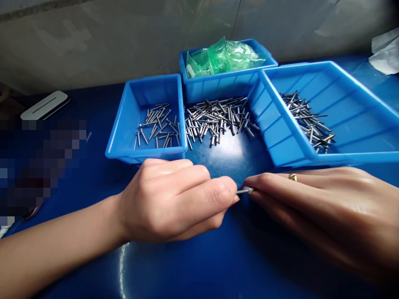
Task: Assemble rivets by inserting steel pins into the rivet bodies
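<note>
My left hand (181,199) is closed, with thumb and forefinger pinching the thin pin of a blind rivet (245,191). Opposite it, my right hand (333,203), wearing a gold ring, presses its fingertips round the rivet's flanged end. The rivet lies roughly level between the two hands, above the blue table; its ends are hidden in the fingers. Just beyond the hands, a pile of blind rivets (218,118) is spread on the table. Screws (158,124) lie in the left blue bin (146,154), close behind my left hand.
The right blue bin (283,124) holds more rivets (307,120). In the back blue bin (218,85) are green-and-clear plastic bags (221,58). A white device (45,105) sits at the far left, white paper (386,52) at the far right. A wall (124,41) stands behind.
</note>
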{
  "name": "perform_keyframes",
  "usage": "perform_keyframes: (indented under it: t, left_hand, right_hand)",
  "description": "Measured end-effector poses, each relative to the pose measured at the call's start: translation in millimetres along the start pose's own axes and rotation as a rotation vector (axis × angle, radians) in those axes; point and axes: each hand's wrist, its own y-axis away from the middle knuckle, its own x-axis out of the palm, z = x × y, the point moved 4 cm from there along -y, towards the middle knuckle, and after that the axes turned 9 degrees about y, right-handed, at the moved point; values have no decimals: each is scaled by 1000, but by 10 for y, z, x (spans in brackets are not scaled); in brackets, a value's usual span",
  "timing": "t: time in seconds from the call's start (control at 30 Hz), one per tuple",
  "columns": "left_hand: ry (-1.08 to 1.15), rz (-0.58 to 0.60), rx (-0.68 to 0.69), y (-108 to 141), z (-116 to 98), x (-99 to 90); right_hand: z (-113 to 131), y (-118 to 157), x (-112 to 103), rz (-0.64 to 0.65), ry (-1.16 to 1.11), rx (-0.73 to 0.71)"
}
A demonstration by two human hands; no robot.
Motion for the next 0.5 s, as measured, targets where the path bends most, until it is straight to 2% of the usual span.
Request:
perform_keyframes:
  t: [0.1,0.37,0.5]
  left_hand:
    - [0,30,0,1,7,22]
    - [-25,52,22,23,24,63]
    - [-29,95,43,29,33,87]
  right_hand:
    - [28,-46,-2,-5,-35,-61]
    - [16,-101,-83,17,-56,-35]
    - [7,-105,-136,22,-37,-80]
